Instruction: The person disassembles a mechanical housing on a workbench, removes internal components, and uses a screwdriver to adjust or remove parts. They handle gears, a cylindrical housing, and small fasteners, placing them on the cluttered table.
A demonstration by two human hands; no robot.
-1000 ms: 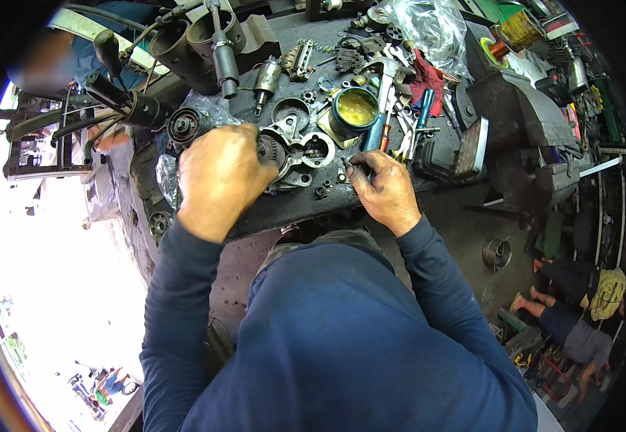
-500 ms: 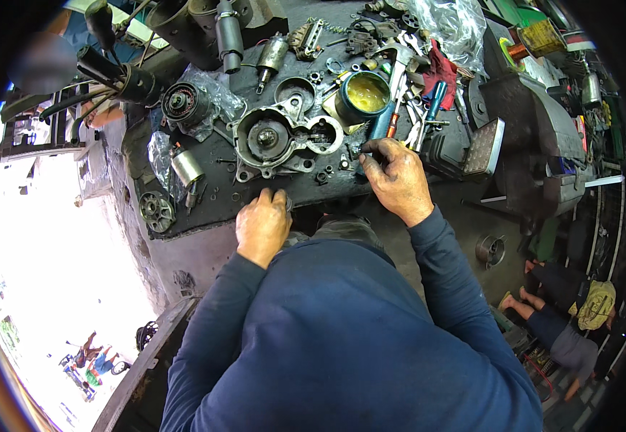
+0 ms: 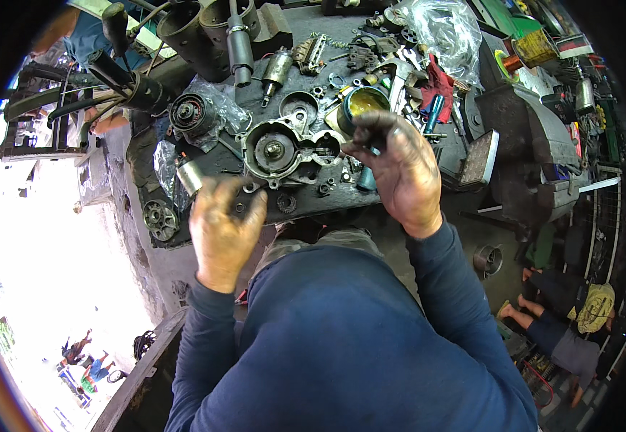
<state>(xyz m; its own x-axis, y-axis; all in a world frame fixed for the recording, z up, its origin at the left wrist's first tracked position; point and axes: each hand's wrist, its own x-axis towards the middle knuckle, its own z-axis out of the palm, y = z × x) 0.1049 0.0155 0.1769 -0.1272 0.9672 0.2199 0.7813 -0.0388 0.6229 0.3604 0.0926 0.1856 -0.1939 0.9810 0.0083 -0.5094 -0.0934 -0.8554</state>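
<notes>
My left hand [image 3: 225, 229] hovers over the bench's front edge, its fingers and thumb spread and nothing held. A small toothed ring [image 3: 286, 203] lies on the bench to its right. My right hand [image 3: 408, 169] is raised in front of the grease tub [image 3: 363, 101], fingers curled toward the thumb. Anything between those dark fingertips is too small or blurred to make out. Between and beyond the hands sits an open metal gear housing [image 3: 273, 150] with round cavities. Small metal parts [image 3: 324, 189] lie beside it.
At left on the bench are a wound rotor [image 3: 192, 114] in plastic, a metal cylinder [image 3: 189, 177] and a round end plate [image 3: 160, 219]. Tools and a red rag [image 3: 437, 81] lie beyond my right hand, near a ridged block [image 3: 481, 158]. Other people are visible farther off.
My left hand has moved left and spread its fingers, uncovering the toothed ring on the bench. My right hand has risen off the bench and turned its palm side into view.
</notes>
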